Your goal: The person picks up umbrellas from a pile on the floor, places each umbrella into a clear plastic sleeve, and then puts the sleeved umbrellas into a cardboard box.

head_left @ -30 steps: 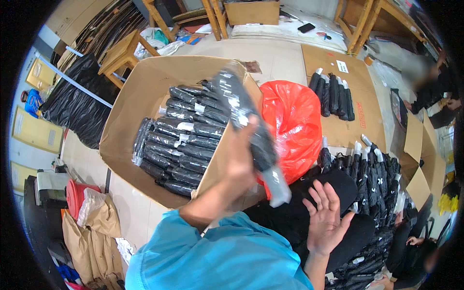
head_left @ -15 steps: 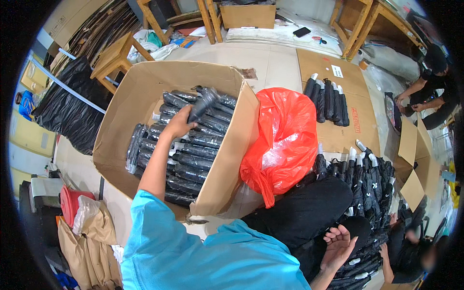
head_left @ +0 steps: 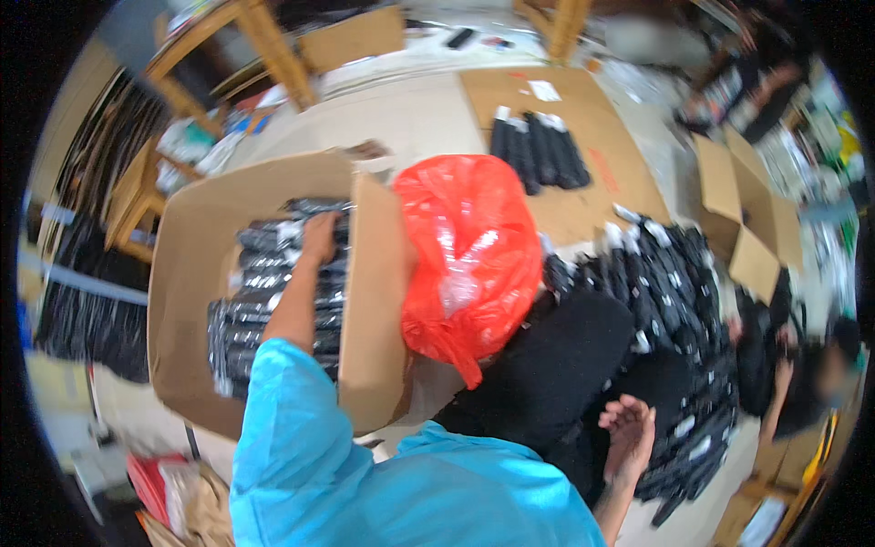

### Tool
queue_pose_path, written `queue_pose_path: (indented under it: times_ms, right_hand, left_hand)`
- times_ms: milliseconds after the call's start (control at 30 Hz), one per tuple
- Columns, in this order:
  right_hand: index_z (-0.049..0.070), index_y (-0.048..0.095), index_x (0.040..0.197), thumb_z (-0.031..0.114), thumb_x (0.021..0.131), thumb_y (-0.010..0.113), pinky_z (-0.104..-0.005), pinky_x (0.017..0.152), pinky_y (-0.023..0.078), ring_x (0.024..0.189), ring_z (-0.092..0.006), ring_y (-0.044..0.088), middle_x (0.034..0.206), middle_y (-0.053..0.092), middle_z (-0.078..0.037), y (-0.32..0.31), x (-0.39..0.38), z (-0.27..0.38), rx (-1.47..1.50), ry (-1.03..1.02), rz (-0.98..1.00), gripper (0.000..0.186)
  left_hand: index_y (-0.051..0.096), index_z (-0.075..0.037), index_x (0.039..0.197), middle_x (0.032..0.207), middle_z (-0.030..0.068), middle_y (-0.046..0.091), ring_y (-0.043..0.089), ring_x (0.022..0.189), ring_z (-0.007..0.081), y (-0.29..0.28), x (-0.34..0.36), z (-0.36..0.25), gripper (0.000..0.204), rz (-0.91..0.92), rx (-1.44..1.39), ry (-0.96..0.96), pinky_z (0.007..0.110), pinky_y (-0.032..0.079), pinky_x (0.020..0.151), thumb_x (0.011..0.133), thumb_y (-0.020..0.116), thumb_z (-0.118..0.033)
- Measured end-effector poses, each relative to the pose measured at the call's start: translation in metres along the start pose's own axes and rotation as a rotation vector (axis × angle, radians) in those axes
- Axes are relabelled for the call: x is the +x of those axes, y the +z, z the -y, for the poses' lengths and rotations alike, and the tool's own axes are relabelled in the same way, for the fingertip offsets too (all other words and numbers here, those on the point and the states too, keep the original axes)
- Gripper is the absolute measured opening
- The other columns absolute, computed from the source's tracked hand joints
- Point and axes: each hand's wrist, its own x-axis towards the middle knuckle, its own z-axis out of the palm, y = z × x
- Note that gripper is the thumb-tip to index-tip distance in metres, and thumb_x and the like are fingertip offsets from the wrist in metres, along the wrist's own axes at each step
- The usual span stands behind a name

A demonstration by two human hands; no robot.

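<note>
My left hand (head_left: pixel 319 239) reaches into a large cardboard box (head_left: pixel 375 301) and touches the black folded umbrellas (head_left: pixel 264 262) packed there in clear plastic sleeves. Its fingers are blurred and partly hidden, so whether they grip one of them I cannot tell. My right hand (head_left: pixel 629 428) is raised beside my knee, palm turned up, fingers loosely bent and apart, with nothing in it. Close to that hand lies a big pile of black folded umbrellas (head_left: pixel 652 283) with pale handle ends. Between the box and my legs stands a red plastic bag (head_left: pixel 474 246).
A flattened cardboard sheet (head_left: pixel 583 100) holds a short row of black umbrellas (head_left: pixel 538 155). An opened carton (head_left: pixel 729 210) stands on the right, near two other people. Wooden stools (head_left: pixel 137 196) and table legs (head_left: pixel 273 55) border the far left side.
My left hand has gone down among the umbrellas in the box with the wrapped umbrella it carried. My right hand stays near my knee. The whole view has shifted and turned.
</note>
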Motion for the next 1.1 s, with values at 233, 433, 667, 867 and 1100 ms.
queue_pose_path:
  times_ms: [233, 433, 667, 867, 1100]
  right_hand:
    - [-0.003, 0.063, 0.129, 0.038, 0.112, 0.054, -0.0370, 0.090, 0.057, 0.097, -0.0220, 0.071, 0.113, 0.073, -0.015, -0.030, -0.010, -0.001, 0.121, -0.039, -0.050, 0.045]
    - [0.001, 0.065, 0.116, 0.032, 0.111, 0.057, -0.0314, 0.070, 0.058, 0.078, -0.0162, 0.070, 0.097, 0.073, -0.011, -0.116, -0.014, -0.012, 0.280, -0.224, -0.448, 0.032]
    - [0.002, 0.067, 0.113, 0.021, 0.101, 0.069, -0.0291, 0.071, 0.053, 0.080, -0.0157, 0.069, 0.097, 0.072, -0.009, -0.262, 0.002, -0.158, -0.099, 0.078, -0.919, 0.022]
    - [-0.005, 0.066, 0.114, 0.032, 0.088, 0.081, -0.0414, 0.089, 0.056, 0.098, -0.0327, 0.072, 0.107, 0.073, -0.021, -0.355, 0.017, -0.236, -0.625, 0.088, -1.340, 0.048]
    - [-0.009, 0.048, 0.140, 0.050, 0.077, 0.090, -0.0451, 0.100, 0.055, 0.117, -0.0402, 0.070, 0.126, 0.069, -0.030, -0.394, 0.071, -0.222, -0.711, 0.448, -1.145, 0.096]
  left_hand:
    - [0.056, 0.000, 0.136, 0.133, 0.0249, 0.063, 0.060, 0.123, 0.0437, 0.016, 0.021, 0.018, 0.049, 0.042, -0.211, 0.059, 0.053, 0.047, 0.105, 0.091, 0.069, -0.014]
    - [0.047, 0.003, 0.151, 0.148, 0.0261, 0.056, 0.057, 0.134, 0.0406, -0.019, -0.017, -0.014, 0.059, -0.131, -0.752, -0.060, 0.050, 0.045, 0.113, 0.103, 0.064, -0.026]
    - [0.049, 0.006, 0.148, 0.142, 0.0220, 0.062, 0.066, 0.124, 0.0298, -0.121, 0.005, -0.074, 0.042, -0.492, -0.723, -0.136, 0.040, 0.052, 0.109, 0.107, 0.052, -0.005]
    - [0.053, 0.000, 0.146, 0.132, 0.0143, 0.063, 0.066, 0.115, 0.0218, -0.191, 0.001, -0.227, 0.036, -0.405, -0.798, 0.023, 0.037, 0.054, 0.102, 0.112, 0.055, -0.012]
    - [0.060, 0.001, 0.136, 0.122, 0.0119, 0.067, 0.065, 0.115, 0.0196, -0.163, -0.023, -0.403, 0.030, 0.176, -0.735, 0.149, 0.033, 0.049, 0.103, 0.110, 0.058, -0.015]
